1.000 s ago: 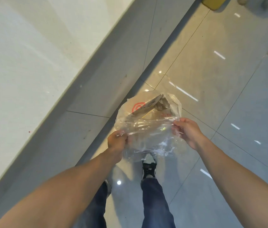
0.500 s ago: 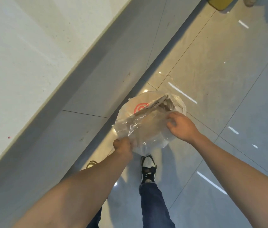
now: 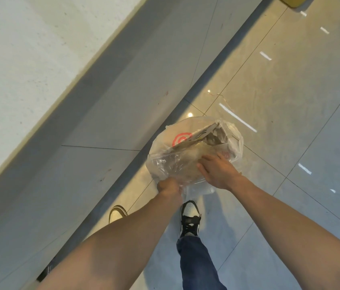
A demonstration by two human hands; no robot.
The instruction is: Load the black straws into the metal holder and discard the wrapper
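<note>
Nearest the camera, the person's two bare forearms reach forward over a glossy tiled floor (image 3: pixel 290 84), with a jeans leg (image 3: pixel 196 262) and a black-and-white sneaker (image 3: pixel 189 218) below them; the toe of the other sneaker (image 3: pixel 117 213) shows beside the left forearm, near the dark strip that runs along the floor's left edge.

The left hand (image 3: pixel 168 188) is curled tight, gripping the near rim of a clear plastic bin bag (image 3: pixel 165 164). Just beyond it, the right hand (image 3: pixel 217 171) lies on top of the contents with fingers straight and spread, pressing down on crumpled clear film, the wrapper (image 3: pixel 177 167); where the wrapper ends and the bag begins cannot be told.

The bag is round and full. Deeper in it, at the far side, sit a piece of brown cardboard (image 3: pixel 198 137) standing on edge, a pale sheet printed with a red spiral mark (image 3: pixel 180 139), and more crumpled paper and plastic.

Farthest off, a yellow object (image 3: pixel 290 1) touches the floor's top edge. A pale wall (image 3: pixel 29 49) rises left.
</note>
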